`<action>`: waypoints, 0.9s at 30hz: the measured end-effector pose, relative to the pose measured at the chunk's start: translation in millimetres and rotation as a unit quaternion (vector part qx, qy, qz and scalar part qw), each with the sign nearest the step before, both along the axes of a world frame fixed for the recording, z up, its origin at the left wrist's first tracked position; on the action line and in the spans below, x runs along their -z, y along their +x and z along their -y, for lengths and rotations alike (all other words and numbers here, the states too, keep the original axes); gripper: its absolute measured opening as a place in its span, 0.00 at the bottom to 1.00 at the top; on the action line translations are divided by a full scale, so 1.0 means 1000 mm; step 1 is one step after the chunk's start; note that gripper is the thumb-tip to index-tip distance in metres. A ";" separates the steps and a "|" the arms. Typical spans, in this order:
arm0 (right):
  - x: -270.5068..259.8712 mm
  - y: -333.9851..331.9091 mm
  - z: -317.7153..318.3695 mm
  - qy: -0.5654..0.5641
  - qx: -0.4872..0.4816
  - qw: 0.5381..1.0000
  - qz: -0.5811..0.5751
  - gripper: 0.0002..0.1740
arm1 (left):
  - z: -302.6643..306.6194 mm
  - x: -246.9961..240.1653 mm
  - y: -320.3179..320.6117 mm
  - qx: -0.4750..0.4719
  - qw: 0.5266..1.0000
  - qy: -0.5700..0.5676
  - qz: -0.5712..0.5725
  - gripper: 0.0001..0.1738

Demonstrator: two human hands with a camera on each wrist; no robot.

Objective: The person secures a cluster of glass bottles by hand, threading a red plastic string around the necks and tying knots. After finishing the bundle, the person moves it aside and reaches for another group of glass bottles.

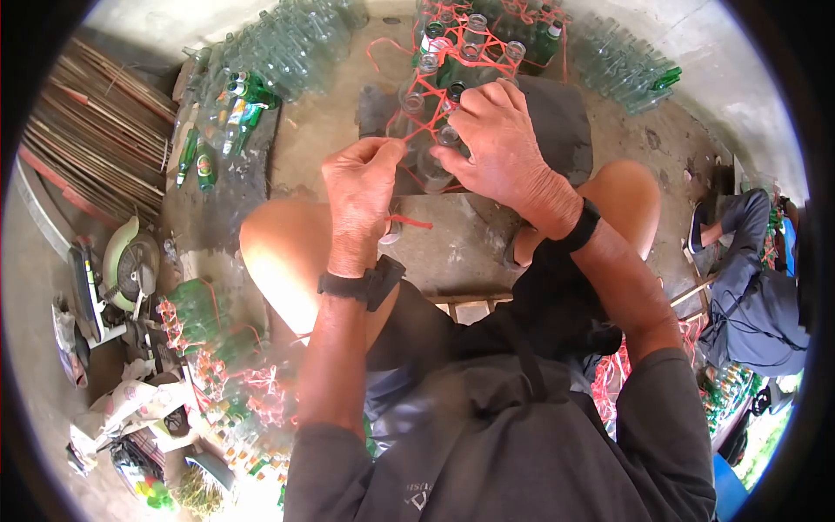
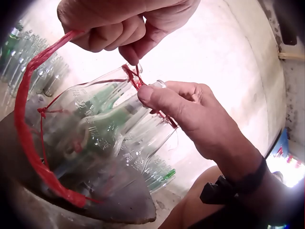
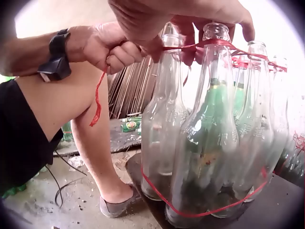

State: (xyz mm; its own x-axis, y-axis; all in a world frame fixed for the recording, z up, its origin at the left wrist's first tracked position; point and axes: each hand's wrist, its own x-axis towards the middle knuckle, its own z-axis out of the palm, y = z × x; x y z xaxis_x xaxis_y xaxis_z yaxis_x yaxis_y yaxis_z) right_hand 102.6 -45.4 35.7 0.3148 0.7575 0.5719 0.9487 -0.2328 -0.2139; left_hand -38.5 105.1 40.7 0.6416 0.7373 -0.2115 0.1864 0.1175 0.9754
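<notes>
The person sits with knees apart over a cluster of glass bottles (image 1: 439,96) standing upright on a dark slab (image 1: 561,117) on the floor. A red string (image 3: 97,102) runs round the bottle necks and also round their bases.

The left hand (image 1: 361,200) is closed in a fist on the loose end of the red string, held just beside the nearest bottle's neck. The right hand (image 1: 500,143) lies over the bottle tops, its fingers curled, and its thumb (image 2: 159,98) and forefinger pinch the string against 1 bottle's mouth. The 2 hands are close together but not touching.

Heaps of empty bottles (image 1: 291,43) lie behind the slab. A bundle of thin slats (image 1: 96,130) and a power tool (image 1: 130,261) lie at the left. Another person (image 1: 752,296) sits at the right edge.
</notes>
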 end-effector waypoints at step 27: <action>-0.048 0.079 0.053 -0.198 -0.126 0.968 0.089 0.15 | 0.098 0.012 0.027 0.042 0.990 -0.112 0.074 0.08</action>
State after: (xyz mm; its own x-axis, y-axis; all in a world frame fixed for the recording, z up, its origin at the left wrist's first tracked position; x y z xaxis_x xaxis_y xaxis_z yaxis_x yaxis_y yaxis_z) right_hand 181.5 -98.8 84.1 0.0142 0.9685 0.2488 0.9997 -0.0190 0.0166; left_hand -11.5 7.1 29.0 0.7349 0.6249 -0.2635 0.0621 0.3249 0.9437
